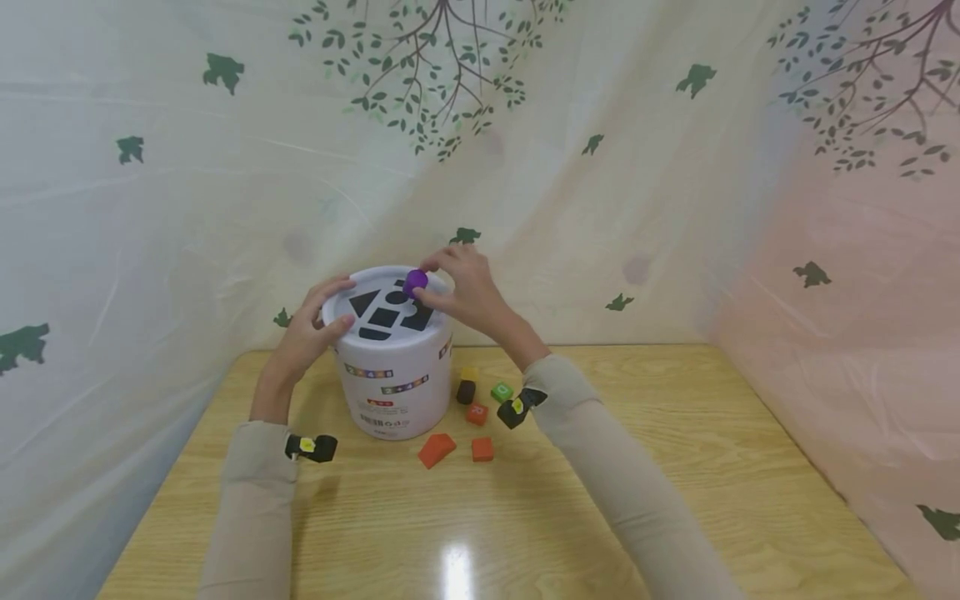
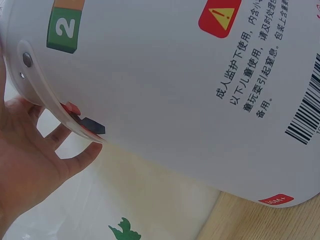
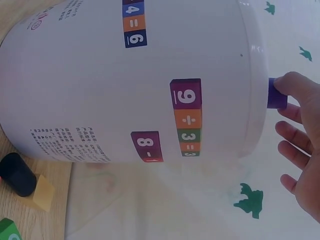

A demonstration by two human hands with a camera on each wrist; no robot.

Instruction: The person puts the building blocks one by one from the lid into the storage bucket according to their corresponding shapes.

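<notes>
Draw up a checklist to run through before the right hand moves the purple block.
1. Purple block pinched by the right hand: ok.
2. Left hand on the bucket, at its rim: ok.
3. Bucket upright on the table: ok.
4. Block lined up with a matching hole in the lid: cannot tell; the block hides part of the lid.
5. Table free of loose pieces: not ok; the green block and others lie near the bucket.

Pale creased backdrop (image 1: 525,192), pinkish at right; leafy branches (image 1: 447,33), green birds (image 1: 696,79). Wood-grain table (image 1: 750,483), glare (image 1: 456,571).
</notes>
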